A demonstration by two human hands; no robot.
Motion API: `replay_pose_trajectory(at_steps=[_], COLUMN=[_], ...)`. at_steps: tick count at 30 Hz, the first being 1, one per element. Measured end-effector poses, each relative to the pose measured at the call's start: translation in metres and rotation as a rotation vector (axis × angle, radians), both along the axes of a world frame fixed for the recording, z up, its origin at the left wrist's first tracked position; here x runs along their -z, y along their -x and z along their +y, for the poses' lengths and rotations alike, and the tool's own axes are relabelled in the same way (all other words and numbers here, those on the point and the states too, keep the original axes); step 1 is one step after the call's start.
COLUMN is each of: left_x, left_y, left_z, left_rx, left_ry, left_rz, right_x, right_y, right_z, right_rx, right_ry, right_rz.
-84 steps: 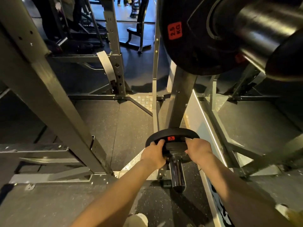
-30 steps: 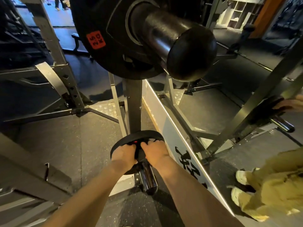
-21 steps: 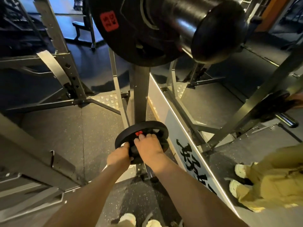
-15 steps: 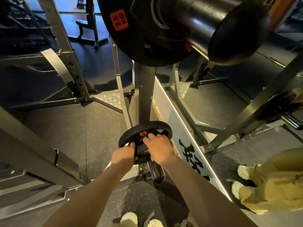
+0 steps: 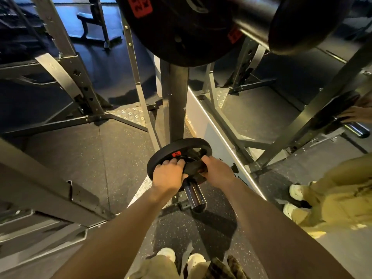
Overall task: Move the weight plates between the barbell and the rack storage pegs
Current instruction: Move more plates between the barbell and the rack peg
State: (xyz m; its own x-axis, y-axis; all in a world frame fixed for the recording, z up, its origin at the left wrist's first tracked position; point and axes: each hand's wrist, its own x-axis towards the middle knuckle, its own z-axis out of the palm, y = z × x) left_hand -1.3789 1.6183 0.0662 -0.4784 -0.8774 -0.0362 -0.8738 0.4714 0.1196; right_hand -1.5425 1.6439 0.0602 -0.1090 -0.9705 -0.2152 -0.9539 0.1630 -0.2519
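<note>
Head view. A small black weight plate [image 5: 179, 153] with a red label sits on a chrome storage peg [image 5: 194, 195] low on the rack upright [image 5: 175, 101]. The left hand [image 5: 168, 176] curls its fingers over the plate's near-left rim; the right hand [image 5: 216, 171] grips the lower right part of the plate beside the hub. The peg's free end projects toward the viewer, past the plate.

Overhead, a large plate [image 5: 181, 33] bearing a red label hangs on the barbell sleeve [image 5: 289, 21], directly above the working area. A second person [image 5: 338, 200] in tan clothing stands at right, with a hand [image 5: 356, 113] on another peg-mounted plate [image 5: 334, 111].

Probable hazards:
- If the plate is drawn off tilted, its bore may bind on the peg, then release abruptly.
- Once clear of the peg, the full weight falls on two rim grips; a slip would drop it toward the shoes [image 5: 181, 258] below.
- Rising without looking risks striking the head on the barbell sleeve.
- Swinging the plate rightward could meet the bystander.
</note>
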Motion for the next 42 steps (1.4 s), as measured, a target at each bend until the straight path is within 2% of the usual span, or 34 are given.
replay_pose_trajectory(at_steps=[3,7,12,14,17,20,23,26,31,32,37,39,42], left_x=[0.015,0.037,0.052,0.052,0.051,0.045,0.037,0.022,0.041,0.046,0.055,0.058,0.058], left_y=[-0.007,-0.036,-0.054,-0.049,-0.046,-0.046,-0.035,-0.016,-0.028,-0.031,-0.043,-0.048,-0.051], left_z=[0.008,0.015,0.025,0.020,0.009,0.005,0.005,0.007,0.017,0.019,0.021,0.027,0.031], left_rx=[-0.034,0.019,-0.306,-0.304,-0.231,-0.171,0.067,0.139,0.192,0.172,-0.055,-0.090,-0.103], left_ry=[-0.012,-0.052,-0.415,-0.449,-0.438,-0.347,-0.117,-0.064,0.128,0.101,-0.282,-0.345,-0.386], left_rz=[0.100,0.336,0.472,0.458,0.281,0.178,0.081,0.065,0.197,0.219,0.258,0.290,0.269], right_x=[-0.005,-0.031,-0.036,-0.034,-0.031,-0.031,-0.033,-0.018,-0.004,-0.009,-0.028,-0.028,-0.029], right_y=[-0.004,-0.024,-0.069,-0.070,-0.062,-0.050,-0.009,0.020,0.007,0.004,-0.026,-0.037,-0.035], right_z=[-0.003,-0.013,-0.008,-0.009,-0.007,-0.008,0.001,0.021,0.019,0.017,0.018,0.019,0.019], right_rx=[-0.048,-0.295,-0.457,-0.397,-0.324,-0.304,-0.164,-0.024,-0.072,-0.122,-0.366,-0.391,-0.418], right_ry=[-0.003,0.009,-0.006,0.012,0.032,0.027,-0.132,-0.163,-0.050,-0.044,0.034,0.049,0.062], right_rz=[0.100,0.408,0.640,0.625,0.509,0.398,0.096,-0.155,-0.018,0.053,0.416,0.453,0.394])
